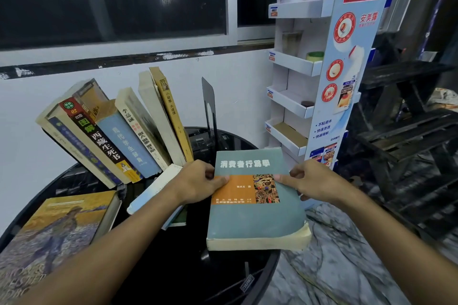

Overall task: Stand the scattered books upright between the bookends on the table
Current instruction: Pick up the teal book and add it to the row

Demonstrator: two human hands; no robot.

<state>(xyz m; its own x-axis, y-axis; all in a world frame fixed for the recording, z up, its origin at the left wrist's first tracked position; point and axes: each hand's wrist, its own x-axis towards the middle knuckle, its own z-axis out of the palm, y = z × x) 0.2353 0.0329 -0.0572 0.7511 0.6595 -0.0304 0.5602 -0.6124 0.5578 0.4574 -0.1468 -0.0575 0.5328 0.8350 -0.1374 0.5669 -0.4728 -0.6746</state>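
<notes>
The left hand [198, 182] and right hand [314, 184] grip a teal book [255, 220] by its edges; wedging it in could topple the leaning books [128, 136] at ten o'clock.

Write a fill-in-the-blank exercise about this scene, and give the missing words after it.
1. The teal book is gripped by the left hand and the ____ hand.
2. The row of books leans to the ____.
3. The bookend right of the row is ____ in colour.
4. The painted book lies ____ on the table.
Missing words: right, left, black, flat.
</notes>
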